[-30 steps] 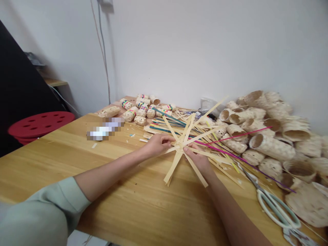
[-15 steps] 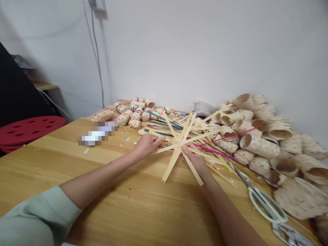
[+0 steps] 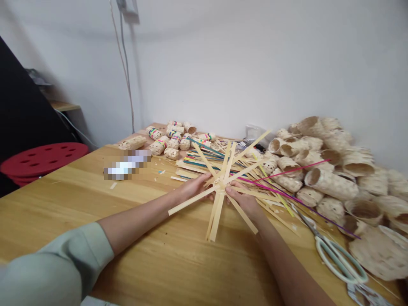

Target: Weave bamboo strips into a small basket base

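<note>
A star of pale, flat bamboo strips [image 3: 216, 212], crossing at a small woven centre, is held up over the table between my hands. My right hand [image 3: 245, 199] pinches it just right of the centre, thumb on the near face. On the other side, my left hand [image 3: 195, 188] closes around the star's left part, its fingers partly hidden behind the strips. Behind the star lies a pile of loose bamboo strips [image 3: 191, 163], some dyed teal. Magenta and purple strips [image 3: 287, 196] stretch off to the right.
Woven bamboo tubes [image 3: 331, 183] are heaped along the right side. Smaller tubes with coloured bands [image 3: 158, 145] lie at the back left, near a blurred-out object [image 3: 127, 165]. Pale-handled scissors [image 3: 341, 259] rest at the right front. A red stool [image 3: 44, 158] stands beyond the table's left edge.
My left hand has shifted from the star's left edge to partly behind it, closing there. The star has turned slightly, its left strip now pointing down-left over my left wrist.
</note>
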Demonstrator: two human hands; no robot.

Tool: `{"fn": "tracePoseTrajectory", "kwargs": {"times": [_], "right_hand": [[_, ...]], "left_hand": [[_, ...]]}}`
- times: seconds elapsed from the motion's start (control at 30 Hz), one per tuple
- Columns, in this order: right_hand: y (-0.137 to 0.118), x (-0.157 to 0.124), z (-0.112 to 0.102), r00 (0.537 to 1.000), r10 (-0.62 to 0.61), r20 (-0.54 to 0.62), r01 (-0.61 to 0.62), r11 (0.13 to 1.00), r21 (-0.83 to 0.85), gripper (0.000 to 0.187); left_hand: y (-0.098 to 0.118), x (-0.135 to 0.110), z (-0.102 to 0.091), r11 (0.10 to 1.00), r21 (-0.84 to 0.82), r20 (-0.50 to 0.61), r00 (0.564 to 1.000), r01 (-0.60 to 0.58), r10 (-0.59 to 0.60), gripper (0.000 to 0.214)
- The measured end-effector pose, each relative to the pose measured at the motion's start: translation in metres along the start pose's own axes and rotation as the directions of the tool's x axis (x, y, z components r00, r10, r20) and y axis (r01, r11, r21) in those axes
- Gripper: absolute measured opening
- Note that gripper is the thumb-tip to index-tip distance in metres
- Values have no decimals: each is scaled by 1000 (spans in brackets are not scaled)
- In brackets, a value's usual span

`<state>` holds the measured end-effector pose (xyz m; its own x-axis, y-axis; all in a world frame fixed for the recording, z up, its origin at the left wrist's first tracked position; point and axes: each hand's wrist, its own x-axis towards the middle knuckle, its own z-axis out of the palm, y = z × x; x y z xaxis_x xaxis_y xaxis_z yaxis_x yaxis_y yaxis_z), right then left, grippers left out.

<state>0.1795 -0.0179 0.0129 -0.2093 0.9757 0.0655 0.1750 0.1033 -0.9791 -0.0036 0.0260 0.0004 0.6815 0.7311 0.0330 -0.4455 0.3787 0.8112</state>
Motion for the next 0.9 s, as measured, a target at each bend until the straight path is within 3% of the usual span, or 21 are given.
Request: {"fn": "tracePoseTrajectory", "kwargs": {"times": [0.13, 0.33, 0.53, 0.6, 0.67, 0.73, 0.77, 0.83, 0.87, 0.9], "right_hand": [[8, 2, -2, 1000, 16, -9, -15, 997, 79, 39], [14, 4, -7, 998, -57, 12, 57, 998, 28, 39], [10, 4, 1, 998, -63, 11, 63, 998, -3, 35], [9, 4, -6, 996, -62, 70, 66, 996, -61, 34], [8, 2, -25, 980, -5, 198, 39, 985, -171, 32], [3, -4, -56, 926, 177, 335, -40, 925, -378, 33], [-4, -9, -72, 939, 212, 270, -55, 869, -492, 31], [-25, -19, -99, 995, 88, -48, -95, 668, -738, 25], [-39, -23, -107, 973, -44, -225, -165, 549, -820, 25], [-55, -27, -111, 915, -213, -343, -209, 478, -853, 27]], "left_hand": [[-1, -4, 5, 1000, 6, -48, 999, 5, -5, 22], [-4, -8, 9, 996, -69, -117, 991, 53, -61, 13], [-9, -6, 5, 997, 8, -162, 984, 77, -75, 24], [-8, -6, 6, 996, 24, -203, 976, 83, -77, 24], [-5, -7, 6, 997, 34, -259, 964, 75, -64, 23], [-2, -8, 4, 996, 49, -300, 953, 71, -53, 21], [-1, -9, 2, 995, 62, -307, 950, 78, -55, 20], [2, -10, -1, 984, 136, -302, 951, 119, -73, 21], [3, -11, -3, 969, 200, -289, 954, 145, -83, 23], [4, -12, -3, 946, 279, -265, 960, 165, -89, 26]]}}
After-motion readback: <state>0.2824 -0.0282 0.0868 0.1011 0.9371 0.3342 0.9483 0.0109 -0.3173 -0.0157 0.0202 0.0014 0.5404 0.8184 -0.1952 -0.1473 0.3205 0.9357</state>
